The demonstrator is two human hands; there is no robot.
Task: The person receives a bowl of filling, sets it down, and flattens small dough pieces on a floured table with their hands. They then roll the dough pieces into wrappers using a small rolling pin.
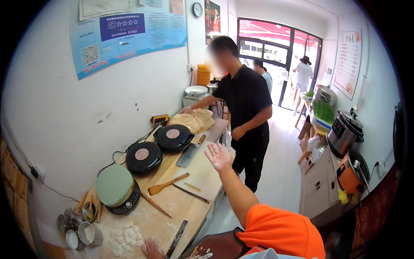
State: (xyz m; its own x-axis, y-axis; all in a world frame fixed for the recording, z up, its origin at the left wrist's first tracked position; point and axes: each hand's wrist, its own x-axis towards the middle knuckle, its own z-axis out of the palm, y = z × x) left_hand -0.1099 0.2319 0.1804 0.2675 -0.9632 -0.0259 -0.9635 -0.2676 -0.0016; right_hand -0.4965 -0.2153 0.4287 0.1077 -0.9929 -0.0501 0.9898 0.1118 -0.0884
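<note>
My right hand (220,158) is raised palm up over the worktop's edge, floury and empty, fingers apart. My left hand (152,248) lies spread on the floured worktop, partly cut off by the lower frame edge. Just left of it are several small flattened dough pieces (125,239); to its right lies a dark flat strip (176,239). Further up are a tapered wooden rolling pin (156,204), a wooden spatula (168,184), a pair of chopsticks (190,193) and a white cutting board (204,174). A cleaver (188,154) rests at the board's left edge.
An electric griddle with a green lid (114,184) and two black electric griddles (144,157) line the wall side, near metal cups (90,233). A co-worker in black (247,94) stands beyond, one gloved hand at a cream cloth (194,120). Cookers (346,131) stand right.
</note>
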